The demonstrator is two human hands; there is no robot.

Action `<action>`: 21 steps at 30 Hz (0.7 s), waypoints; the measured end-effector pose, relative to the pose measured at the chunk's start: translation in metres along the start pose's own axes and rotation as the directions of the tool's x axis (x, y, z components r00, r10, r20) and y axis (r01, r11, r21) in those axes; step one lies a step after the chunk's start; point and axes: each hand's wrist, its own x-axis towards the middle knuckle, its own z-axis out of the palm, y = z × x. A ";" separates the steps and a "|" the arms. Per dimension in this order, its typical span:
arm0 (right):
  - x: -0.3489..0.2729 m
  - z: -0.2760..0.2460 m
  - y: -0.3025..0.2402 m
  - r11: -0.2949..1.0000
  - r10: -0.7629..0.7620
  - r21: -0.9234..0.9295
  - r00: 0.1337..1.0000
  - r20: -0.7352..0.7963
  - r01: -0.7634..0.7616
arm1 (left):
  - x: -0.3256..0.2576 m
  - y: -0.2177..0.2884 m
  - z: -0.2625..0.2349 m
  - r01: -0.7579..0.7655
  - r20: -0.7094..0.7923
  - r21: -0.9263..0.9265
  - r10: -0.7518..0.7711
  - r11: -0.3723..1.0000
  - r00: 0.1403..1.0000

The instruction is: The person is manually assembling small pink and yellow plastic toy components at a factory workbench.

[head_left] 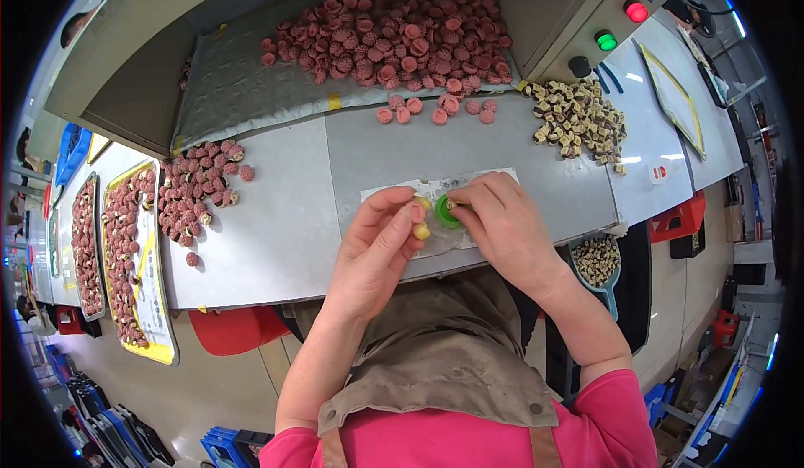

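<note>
My left hand (374,246) pinches a pink raspberry-shaped shell (416,211) between thumb and fingers; yellow coverings show at the fingertips. Close beside it, my right hand (509,227) is closed over a small round green dish (447,213), with what looks like a small pale piece in its fingertips. Under both hands lies a stained white sheet (502,176) on the grey tabletop. Several loose pink shells (440,116) lie beyond my hands, in front of a large heap of similar shells (410,36).
Small cream-and-dark pieces (578,120) are piled at the right, near a machine housing with red (636,10) and green lights. Assembled raspberry shapes (197,179) lie at the left beside filled trays (155,300). A blue-grey scoop-like container (596,263) hangs below the table's right edge.
</note>
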 end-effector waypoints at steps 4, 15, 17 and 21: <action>-0.003 -0.001 0.006 0.935 0.209 0.269 0.971 0.116 -0.233 | -0.001 0.003 0.003 0.019 -0.021 0.053 -0.018 0.998 1.000; 0.004 -0.006 -0.022 0.809 0.148 0.578 0.989 -0.024 -0.107 | 0.000 0.005 0.003 0.103 0.003 0.046 -0.103 0.994 0.995; 0.007 -0.004 -0.023 0.840 0.093 0.540 0.995 -0.044 -0.055 | 0.001 0.003 0.001 0.077 0.031 0.033 -0.078 0.997 0.996; 0.010 -0.002 -0.024 0.939 -0.041 0.335 0.993 -0.113 0.077 | 0.001 0.000 0.006 0.007 0.004 0.068 -0.007 0.998 1.000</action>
